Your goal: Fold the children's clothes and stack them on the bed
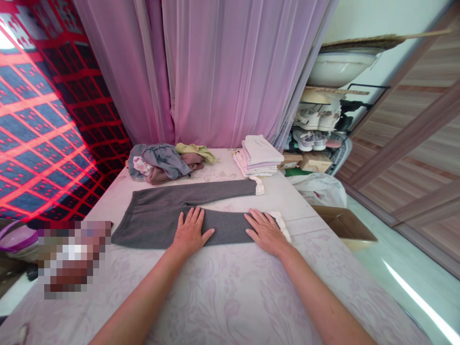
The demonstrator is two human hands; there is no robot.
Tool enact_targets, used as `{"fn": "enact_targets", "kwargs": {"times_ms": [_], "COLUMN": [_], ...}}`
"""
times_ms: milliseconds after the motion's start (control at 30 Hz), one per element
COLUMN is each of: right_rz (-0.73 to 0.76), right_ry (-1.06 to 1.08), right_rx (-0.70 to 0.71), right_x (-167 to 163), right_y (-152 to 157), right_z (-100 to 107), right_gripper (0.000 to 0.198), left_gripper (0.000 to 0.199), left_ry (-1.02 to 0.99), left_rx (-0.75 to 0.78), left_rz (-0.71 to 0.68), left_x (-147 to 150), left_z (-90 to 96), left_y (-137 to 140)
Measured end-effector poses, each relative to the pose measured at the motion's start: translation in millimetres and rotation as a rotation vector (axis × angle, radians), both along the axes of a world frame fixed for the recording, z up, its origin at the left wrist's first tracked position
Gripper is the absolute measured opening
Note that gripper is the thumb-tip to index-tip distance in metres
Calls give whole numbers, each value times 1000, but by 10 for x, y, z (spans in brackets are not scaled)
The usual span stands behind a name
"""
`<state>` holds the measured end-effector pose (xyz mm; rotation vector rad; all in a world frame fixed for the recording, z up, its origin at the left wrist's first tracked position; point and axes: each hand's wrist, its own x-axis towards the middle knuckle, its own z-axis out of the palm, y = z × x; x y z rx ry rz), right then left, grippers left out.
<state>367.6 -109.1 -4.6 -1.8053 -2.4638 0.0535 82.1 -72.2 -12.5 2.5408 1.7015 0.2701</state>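
Ctr. of frame: grey trousers (151, 225), laid flat on floral cloth (223, 292), waist to frame L. On near leg, palms down, fingers spread, well apart: L hand (190, 231) nr. mid-leg, R hand (265, 230) nr. white frilly cuff (282, 225). Upper ctr.: jumbled clothes (165, 160), folded stack (260, 151), pink curtain (230, 72) behind. Mid rt.: open cardbd. box (338, 223).

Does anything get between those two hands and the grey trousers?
Nothing visible does: the left hand and the right hand rest directly on the grey trousers. The crumpled clothes and folded stack lie farther back.
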Motion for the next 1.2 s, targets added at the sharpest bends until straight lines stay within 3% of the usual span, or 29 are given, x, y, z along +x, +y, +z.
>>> {"fn": "enact_targets", "kwargs": {"times_ms": [167, 333, 467, 567, 733, 967, 1100, 1200], "right_rz": [-9, -29, -51, -52, -53, -53, -43, -44], "right_ry": [-22, -68, -81, -73, -70, -90, -100, -97], "right_rx": [60, 41, 22, 21, 23, 56, 99, 103], "right_x": [9, -26, -39, -40, -21, 4, 28, 41], "right_y": [18, 21, 16, 16, 28, 41, 48, 57], "right_z": [-66, -71, -54, -51, -89, -164, -216, -242], "right_gripper": [53, 55, 55, 54, 54, 54, 54, 54], "left_gripper": [74, 55, 53, 56, 64, 63, 61, 69], "left_ry": [8, -8, -42, -56, -48, -16, 4, 31], "left_rx": [12, 122, 68, 35, 5, 150, 257, 318], "left_rz": [11, -11, -120, -138, -117, 1, 169, 405], "left_x": [-8, 211, 481, 481, 1, -697, -920, -1191], "left_z": [53, 102, 43, 16, 31, -9, -8, 9], "left_y": [-23, -229, -408, -430, -384, -456, -531, -587]}}
